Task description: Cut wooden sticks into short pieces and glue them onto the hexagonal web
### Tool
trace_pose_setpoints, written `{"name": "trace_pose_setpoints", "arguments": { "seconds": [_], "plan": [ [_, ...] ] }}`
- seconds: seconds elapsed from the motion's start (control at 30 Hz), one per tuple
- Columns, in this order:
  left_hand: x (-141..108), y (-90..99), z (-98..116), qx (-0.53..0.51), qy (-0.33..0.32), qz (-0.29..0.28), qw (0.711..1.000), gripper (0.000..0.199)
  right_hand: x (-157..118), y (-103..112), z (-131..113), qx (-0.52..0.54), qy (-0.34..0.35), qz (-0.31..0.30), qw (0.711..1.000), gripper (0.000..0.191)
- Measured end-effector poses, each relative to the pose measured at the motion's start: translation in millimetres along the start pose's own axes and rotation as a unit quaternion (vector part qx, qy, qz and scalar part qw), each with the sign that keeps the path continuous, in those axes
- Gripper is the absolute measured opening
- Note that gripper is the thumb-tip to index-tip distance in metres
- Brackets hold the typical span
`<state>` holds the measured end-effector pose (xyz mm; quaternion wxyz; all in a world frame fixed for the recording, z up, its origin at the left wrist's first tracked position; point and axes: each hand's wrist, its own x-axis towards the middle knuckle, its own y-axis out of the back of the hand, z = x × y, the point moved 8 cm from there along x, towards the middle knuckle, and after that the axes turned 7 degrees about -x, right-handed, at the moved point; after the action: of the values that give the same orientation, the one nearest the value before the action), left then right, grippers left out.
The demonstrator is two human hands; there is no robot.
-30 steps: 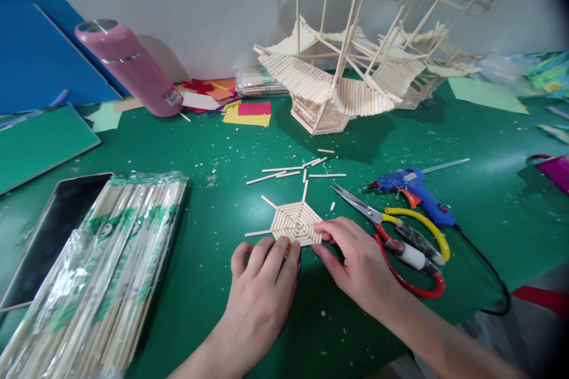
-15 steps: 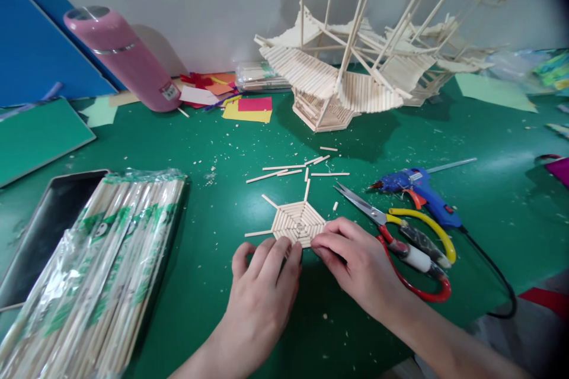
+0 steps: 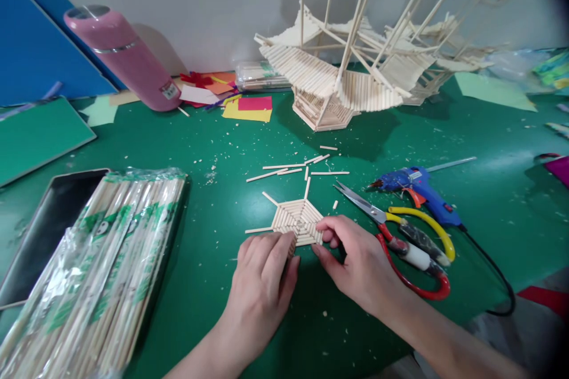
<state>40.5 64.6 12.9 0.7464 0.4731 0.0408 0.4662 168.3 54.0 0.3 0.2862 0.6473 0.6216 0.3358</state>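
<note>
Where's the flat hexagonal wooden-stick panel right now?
Head view, just below centre: the hexagonal stick panel is at the fingers of the bare left hand and bare right hand, left of the red-and-yellow-handled metal scissors.

The panel [image 3: 299, 213] lies on the table [image 3: 213, 142] between pack [image 3: 120, 237] and scissors [image 3: 415, 256]. Behind it lie sticks [image 3: 284, 166], then the tower [image 3: 306, 71]. The pack overlaps the phone [image 3: 48, 231].

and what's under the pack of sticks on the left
A dark screen with a pale frame appears to lie partly under the pack of sticks, its left part showing. The pack hides the rest; anything else beneath cannot be seen.
</note>
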Motion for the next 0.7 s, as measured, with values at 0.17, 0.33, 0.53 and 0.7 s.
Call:
{"name": "trace_pose_setpoints", "arguments": {
  "seconds": [0.17, 0.33, 0.53, 0.7],
  "plan": [
    [8, -4.6, 1, 0.029, -0.003, -0.011, 1.000, 0.025, -2, 1, -1, -0.004, 0.012, 0.012, 1.000, 0.025],
    [13, -7.8, -1, 0.027, 0.000, -0.022, 0.999, 0.022, -1, 2, 0, -0.013, 0.016, 0.014, 1.000, 0.024],
    [16, -7.2, -6, -0.015, 0.018, -0.019, 1.000, 0.021, 2, 1, 2, -0.023, 0.002, -0.009, 1.000, 0.024],
    [17, -4.5, -6, -0.016, 0.031, -0.001, 0.999, 0.021, 3, 2, 0, -0.029, -0.004, -0.005, 1.000, 0.027]
  ]
}}
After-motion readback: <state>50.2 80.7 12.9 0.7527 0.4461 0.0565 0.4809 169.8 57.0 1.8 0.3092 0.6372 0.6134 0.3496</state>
